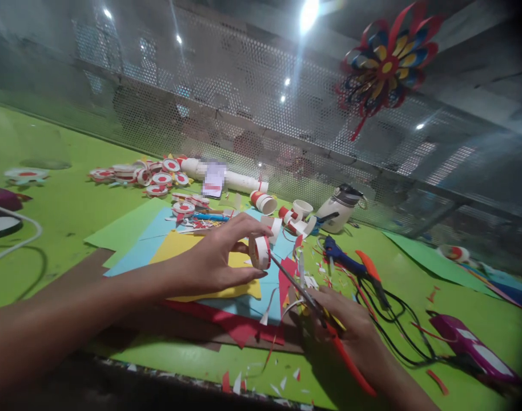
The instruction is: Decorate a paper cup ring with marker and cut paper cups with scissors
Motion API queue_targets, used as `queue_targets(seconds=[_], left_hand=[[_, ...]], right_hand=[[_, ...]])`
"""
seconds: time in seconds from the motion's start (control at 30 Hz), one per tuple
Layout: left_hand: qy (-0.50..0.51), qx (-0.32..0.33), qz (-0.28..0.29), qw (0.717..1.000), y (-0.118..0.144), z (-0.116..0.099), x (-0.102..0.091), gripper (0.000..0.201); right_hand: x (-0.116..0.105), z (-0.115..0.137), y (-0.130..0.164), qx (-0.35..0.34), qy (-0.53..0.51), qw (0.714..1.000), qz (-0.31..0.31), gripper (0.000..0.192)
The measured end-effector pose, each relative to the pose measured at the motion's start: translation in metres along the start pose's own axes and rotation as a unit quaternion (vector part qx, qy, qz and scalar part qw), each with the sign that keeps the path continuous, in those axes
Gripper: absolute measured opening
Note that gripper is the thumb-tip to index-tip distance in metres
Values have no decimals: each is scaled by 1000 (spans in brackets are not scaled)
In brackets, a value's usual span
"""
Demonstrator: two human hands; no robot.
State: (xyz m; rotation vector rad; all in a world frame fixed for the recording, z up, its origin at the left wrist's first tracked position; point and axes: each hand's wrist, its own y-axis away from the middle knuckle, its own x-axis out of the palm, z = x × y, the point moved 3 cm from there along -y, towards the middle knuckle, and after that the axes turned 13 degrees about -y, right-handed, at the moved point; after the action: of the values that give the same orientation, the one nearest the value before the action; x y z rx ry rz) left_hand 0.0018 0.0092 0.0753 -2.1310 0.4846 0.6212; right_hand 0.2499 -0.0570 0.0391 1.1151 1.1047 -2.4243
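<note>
The left hand (220, 257) was closed in a pinch on a small paper roll (260, 252), white with a red band, thumb below and fingers over the top. The right hand (350, 328) gripped the orange handles of a pair of scissors (306, 297), whose blades slanted up to the roll and touched its lower edge. The roll was held just above a stack of coloured paper sheets (188, 245), yellow, blue, red and green, spread on the green table (64, 211).

Right of the roll, a blue and orange glue gun (350, 262) lay on the table, its black cord (398, 325) looping toward the near edge. Farther right of the roll sat a purple and white object (475, 348); what it was could not be told. Just behind the roll stood a few small white cups with red bands (265, 201), and beyond them a white jug-shaped container (340, 208). Behind and left of the roll lay a cluster of finished red and white paper rounds (145, 174) and a long white tube (231, 177). Red and white paper scraps (261, 382) littered the table in front of the roll. High above and right of the roll, a red, blue and yellow paper flower (387, 63) hung on the perforated metal screen (227, 97) behind the table.
</note>
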Motion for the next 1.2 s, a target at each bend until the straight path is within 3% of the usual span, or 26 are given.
queue_targets(seconds=[0.6, 1.2], left_hand=[[2, -24, -13, 1000, 2, 5, 10, 39], [11, -32, -14, 999, 4, 13, 15, 42]], right_hand=[[1, -6, 7, 23, -18, 999, 38, 34], [-3, -3, 6, -13, 29, 999, 31, 32]])
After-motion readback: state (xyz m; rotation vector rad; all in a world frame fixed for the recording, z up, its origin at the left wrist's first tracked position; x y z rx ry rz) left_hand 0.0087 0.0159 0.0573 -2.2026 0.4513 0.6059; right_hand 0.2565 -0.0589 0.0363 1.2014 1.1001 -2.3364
